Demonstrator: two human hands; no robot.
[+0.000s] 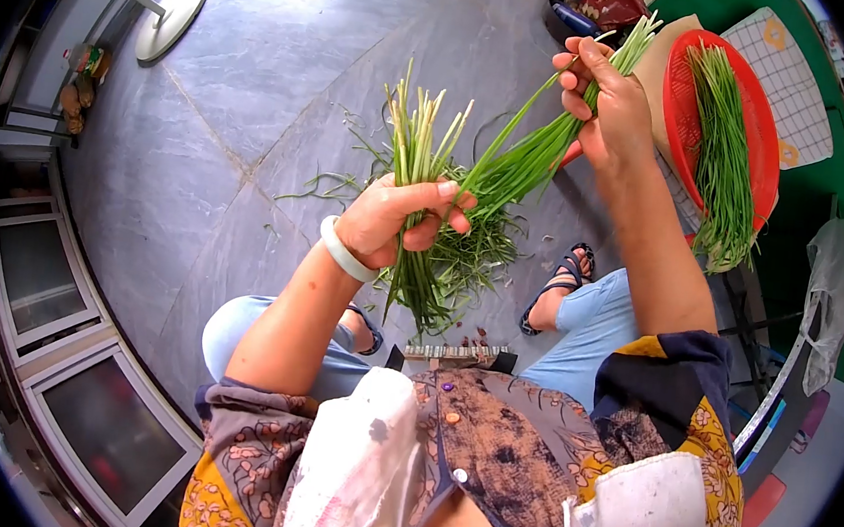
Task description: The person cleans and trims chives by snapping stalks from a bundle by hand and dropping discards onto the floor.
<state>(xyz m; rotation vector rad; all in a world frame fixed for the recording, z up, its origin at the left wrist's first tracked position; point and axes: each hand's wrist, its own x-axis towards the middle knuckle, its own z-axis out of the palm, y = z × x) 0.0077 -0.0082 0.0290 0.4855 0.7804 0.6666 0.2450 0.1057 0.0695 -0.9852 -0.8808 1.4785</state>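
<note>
My left hand (396, 219), with a pale bangle (345, 252) at the wrist, is closed round an upright bunch of garlic chives (417, 143), its whitish stem ends sticking up. Up and to the right, my right hand (609, 97) grips a second bunch of chives (529, 163) between thumb and palm. Its pale ends point up past the thumb, and the green leaves slant down toward my left hand. One stem stands apart from that bunch near my right fingertips. Beneath both hands, a heap of loose green trimmings (473, 253) lies on the floor.
At the right, a red plastic basket (767, 163) holds more chives (719, 139) on a green table beside a checked cloth (784, 84). A clear plastic bag (835, 280) hangs below. Glass-fronted cabinets (112, 427) line the left, and a round white stand base (172, 21) stands on the grey floor.
</note>
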